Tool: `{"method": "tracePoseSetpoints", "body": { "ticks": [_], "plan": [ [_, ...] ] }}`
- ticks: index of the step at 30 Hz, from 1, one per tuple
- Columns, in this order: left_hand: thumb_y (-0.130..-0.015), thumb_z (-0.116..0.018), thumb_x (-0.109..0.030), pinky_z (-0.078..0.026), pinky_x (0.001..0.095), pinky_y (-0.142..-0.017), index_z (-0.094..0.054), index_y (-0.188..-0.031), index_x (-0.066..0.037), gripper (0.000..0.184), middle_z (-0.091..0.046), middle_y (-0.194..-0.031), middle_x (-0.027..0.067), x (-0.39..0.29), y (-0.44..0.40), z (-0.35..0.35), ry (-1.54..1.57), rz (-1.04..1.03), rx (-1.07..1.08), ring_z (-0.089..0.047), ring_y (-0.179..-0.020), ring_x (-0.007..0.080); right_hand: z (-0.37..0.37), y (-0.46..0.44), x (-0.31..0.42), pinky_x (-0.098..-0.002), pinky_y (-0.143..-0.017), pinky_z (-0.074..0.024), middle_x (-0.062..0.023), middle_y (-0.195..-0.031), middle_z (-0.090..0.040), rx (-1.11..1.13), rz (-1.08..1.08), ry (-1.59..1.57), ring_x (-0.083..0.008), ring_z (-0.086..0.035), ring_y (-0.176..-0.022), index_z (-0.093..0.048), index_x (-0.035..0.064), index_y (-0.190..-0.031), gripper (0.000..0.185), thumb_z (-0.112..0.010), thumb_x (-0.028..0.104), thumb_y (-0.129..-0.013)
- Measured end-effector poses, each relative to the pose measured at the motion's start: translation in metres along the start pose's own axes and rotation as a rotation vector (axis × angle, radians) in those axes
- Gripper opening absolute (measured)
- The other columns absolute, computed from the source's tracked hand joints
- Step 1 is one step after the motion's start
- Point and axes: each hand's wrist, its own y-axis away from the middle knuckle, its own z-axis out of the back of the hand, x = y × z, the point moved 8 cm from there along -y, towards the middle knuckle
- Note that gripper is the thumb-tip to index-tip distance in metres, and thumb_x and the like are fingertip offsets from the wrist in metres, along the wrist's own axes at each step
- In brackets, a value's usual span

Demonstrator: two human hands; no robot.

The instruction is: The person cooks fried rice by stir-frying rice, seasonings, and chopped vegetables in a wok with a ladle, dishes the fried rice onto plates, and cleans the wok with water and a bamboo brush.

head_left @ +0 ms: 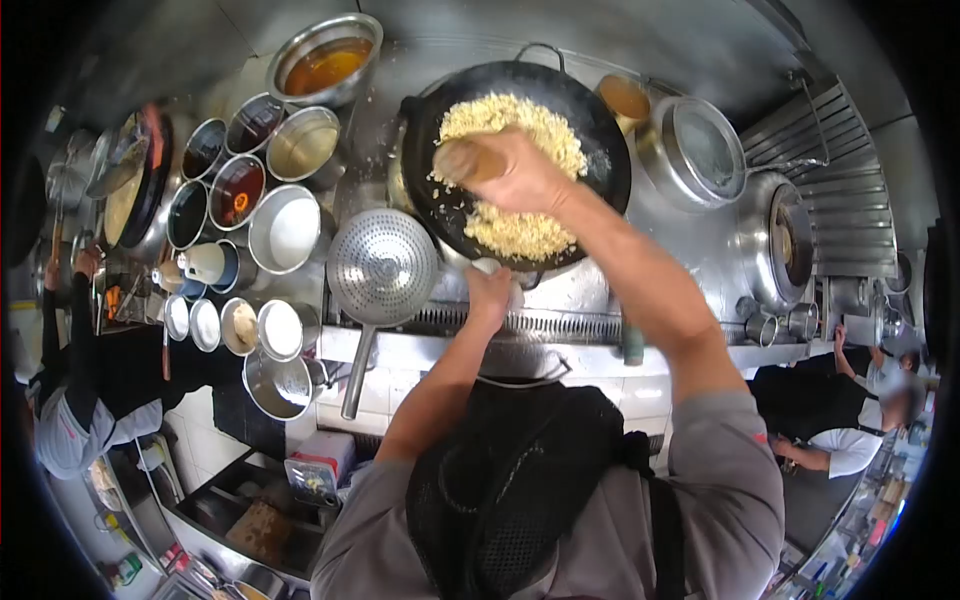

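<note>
A black wok [418, 150] on the range holds a layer of pale yellow, crumbly fried food, which looks like egg fried rice [515, 120]. Over its middle, my right hand [525, 170] is closed around a thick wooden handle [468, 162] whose end points up toward the camera. The working end of that utensil is hidden. My left hand [488, 292] is closed at the wok's near rim with a white cloth [487, 266] in it, and the cloth touches the rim. To the left of the wok rests a perforated metal strainer [383, 268], its handle toward me.
Metal pots of sauces, including a dark red one [237, 192], and a pot of white seasoning [284, 230] crowd the left. A steel bowl of amber liquid [325, 68] sits behind. Lidded pots [703, 150] stand right. Co-workers appear at the left [75, 430] and right [820, 420] edges.
</note>
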Motion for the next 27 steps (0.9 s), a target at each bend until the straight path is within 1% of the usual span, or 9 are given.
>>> {"method": "tracePoseSetpoints", "body": {
  "ticks": [4,7,13,14,15,17,19,22,27],
  "plan": [
    [-0.084,-0.060,0.000,-0.049,0.0307,-0.057,-0.037,-0.113,0.001,0.037,-0.055,-0.095,0.0109,0.031,-0.009,0.011,0.078,0.025,0.025,-0.058,-0.074,0.0160,0.071,0.072,0.061,-0.0290,-0.047,-0.0429,-0.0071,-0.056,-0.055,-0.224,0.027,0.085,-0.0126,-0.051,-0.048,-0.058,0.0041,-0.069,0.031,-0.070,0.022,-0.090],
    [-0.083,-0.058,0.001,-0.050,0.0301,-0.061,-0.042,-0.114,0.002,0.035,-0.057,-0.095,0.0112,0.001,0.015,-0.002,0.101,0.075,-0.115,-0.061,-0.077,0.0171,0.050,0.128,-0.063,-0.0262,-0.044,-0.0370,0.0005,-0.060,-0.050,-0.730,-0.060,0.110,-0.0069,-0.046,-0.050,-0.046,0.0083,-0.071,0.028,-0.065,0.007,-0.092],
    [-0.082,-0.048,0.005,-0.052,0.0326,-0.059,-0.056,-0.104,0.001,0.024,-0.066,-0.090,0.0120,0.007,0.009,-0.009,0.066,0.170,0.210,-0.066,-0.075,0.0199,0.134,0.151,-0.014,-0.0287,-0.045,-0.0397,-0.0001,-0.060,-0.048,-0.599,0.092,-0.630,-0.0094,-0.049,-0.052,-0.045,0.0112,-0.072,0.027,-0.058,0.005,-0.096],
    [-0.082,-0.048,0.004,-0.052,0.0313,-0.059,-0.058,-0.103,0.001,0.023,-0.067,-0.090,0.0117,-0.013,0.022,-0.021,0.134,0.178,0.125,-0.065,-0.075,0.0190,0.113,0.203,-0.170,-0.0283,-0.045,-0.0417,-0.0003,-0.059,-0.050,-1.152,-0.027,-0.779,-0.0103,-0.050,-0.051,-0.044,0.0114,-0.071,0.029,-0.061,0.007,-0.095],
    [-0.082,-0.048,0.004,-0.052,0.0313,-0.059,-0.058,-0.103,0.001,0.023,-0.067,-0.090,0.0117,-0.010,0.022,-0.019,0.127,0.185,0.125,-0.065,-0.075,0.0190,0.088,0.162,-0.093,-0.0286,-0.043,-0.0418,0.0007,-0.057,-0.049,-1.160,0.007,-0.074,-0.0100,-0.048,-0.047,-0.042,0.0137,-0.069,0.033,-0.062,0.012,-0.096],
    [-0.082,-0.048,0.004,-0.052,0.0312,-0.061,-0.059,-0.104,0.000,0.025,-0.068,-0.091,0.0108,-0.004,0.017,-0.012,0.034,0.198,0.210,-0.066,-0.076,0.0186,0.097,0.123,-0.094,-0.0286,-0.043,-0.0421,0.0005,-0.058,-0.049,-0.936,-0.073,-0.310,-0.0096,-0.048,-0.048,-0.045,0.0124,-0.070,0.031,-0.063,0.013,-0.096],
    [-0.082,-0.048,0.004,-0.052,0.0320,-0.062,-0.060,-0.103,0.000,0.024,-0.068,-0.092,0.0099,0.004,0.016,-0.006,0.032,0.201,0.240,-0.066,-0.077,0.0182,0.147,0.126,-0.136,-0.0283,-0.043,-0.0416,-0.0006,-0.058,-0.049,-0.847,0.038,-1.242,-0.0092,-0.047,-0.047,-0.047,0.0104,-0.072,0.028,-0.062,0.011,-0.096],
    [-0.081,-0.050,0.003,-0.051,0.0319,-0.056,-0.062,-0.093,0.002,0.017,-0.067,-0.083,0.0086,-0.005,0.014,-0.011,0.066,0.201,0.172,-0.065,-0.070,0.0176,0.208,0.169,-0.108,-0.0268,-0.041,-0.0372,0.0003,-0.055,-0.045,-1.306,-0.119,-0.350,-0.0083,-0.045,-0.045,-0.049,0.0081,-0.072,0.028,-0.063,0.012,-0.096],
    [-0.081,-0.050,0.003,-0.051,0.0308,-0.058,-0.062,-0.094,0.000,0.018,-0.067,-0.084,0.0078,0.001,0.010,-0.008,0.046,0.183,0.220,-0.065,-0.071,0.0168,0.133,0.047,-0.099,-0.0272,-0.040,-0.0370,0.0002,-0.052,-0.046,-0.885,-0.154,-0.540,-0.0097,-0.044,-0.041,-0.053,0.0069,-0.066,0.031,-0.065,0.013,-0.094]
  ]
}}
